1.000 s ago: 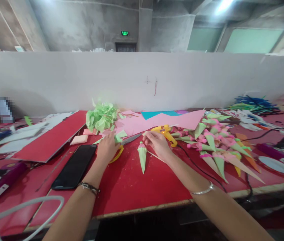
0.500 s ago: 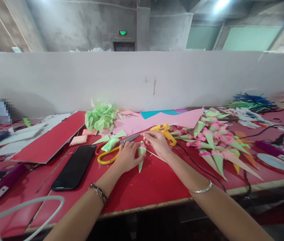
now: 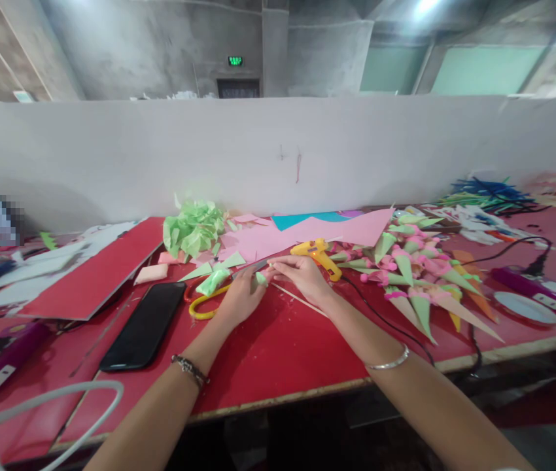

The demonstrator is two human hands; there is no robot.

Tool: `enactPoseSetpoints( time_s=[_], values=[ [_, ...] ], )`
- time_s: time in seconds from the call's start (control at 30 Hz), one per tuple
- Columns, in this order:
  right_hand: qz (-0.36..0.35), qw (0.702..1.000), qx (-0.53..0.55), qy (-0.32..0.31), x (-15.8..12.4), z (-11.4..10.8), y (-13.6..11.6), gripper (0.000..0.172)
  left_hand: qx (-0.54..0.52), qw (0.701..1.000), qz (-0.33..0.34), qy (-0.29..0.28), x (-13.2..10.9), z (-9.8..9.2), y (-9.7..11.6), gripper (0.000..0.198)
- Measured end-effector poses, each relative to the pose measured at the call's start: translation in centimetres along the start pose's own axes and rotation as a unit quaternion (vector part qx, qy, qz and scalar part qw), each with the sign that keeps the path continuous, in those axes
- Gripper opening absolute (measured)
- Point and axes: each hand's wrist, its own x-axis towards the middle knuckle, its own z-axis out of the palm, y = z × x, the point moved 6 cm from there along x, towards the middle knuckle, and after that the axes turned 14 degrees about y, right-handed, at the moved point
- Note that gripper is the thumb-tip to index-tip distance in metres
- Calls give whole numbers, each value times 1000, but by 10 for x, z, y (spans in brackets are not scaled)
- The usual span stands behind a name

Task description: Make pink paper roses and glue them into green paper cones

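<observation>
My left hand (image 3: 239,297) is closed on a small light-green paper cone (image 3: 261,279), mostly hidden by the fingers. Right beside it, my right hand (image 3: 306,281) pinches thumb and forefinger together at the cone's end; what lies between those fingertips is too small to make out. Scissors with yellow and red handles (image 3: 201,316) lie partly under my left hand. Behind my right hand rests a yellow glue gun (image 3: 326,260). A thin wooden stick (image 3: 302,301) lies on the red table (image 3: 288,360) below the hands.
Several finished-looking paper cones with pink tops (image 3: 420,307) are piled at right. A black phone (image 3: 144,327) lies at left, near crumpled green paper (image 3: 194,229). Pink sheets (image 3: 302,234) spread along the back. A white dish (image 3: 526,308) and purple power strip (image 3: 538,289) sit far right.
My left hand has lifted the cone from its tip-down pose and turned it, bringing it up to my right fingertips. The view has shifted slightly.
</observation>
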Motion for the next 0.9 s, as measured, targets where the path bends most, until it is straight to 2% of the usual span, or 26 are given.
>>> enactPoseSetpoints(
  time_s=[0.13,0.3,0.5,0.67,0.83,0.9],
  values=[
    [-44,998,-53,0,-2,0,-9,17,-101,987,-117,34,2,-9,-7,30],
    [-44,997,-67,4,1,-1,-6,23,-213,952,-217,-14,-2,-5,-10,21],
    [-17,1000,7,-10,2,0,1,29,-266,926,-268,4,0,3,-25,22],
    [-3,999,-47,-13,-1,1,1,26,-296,909,-293,3,-1,7,-33,27],
    [-108,982,-156,13,0,-4,-13,26,-307,901,-306,4,-3,7,-33,27],
    [-131,976,-176,19,0,-4,-17,28,-319,897,-307,5,-3,6,-30,24]
  ],
)
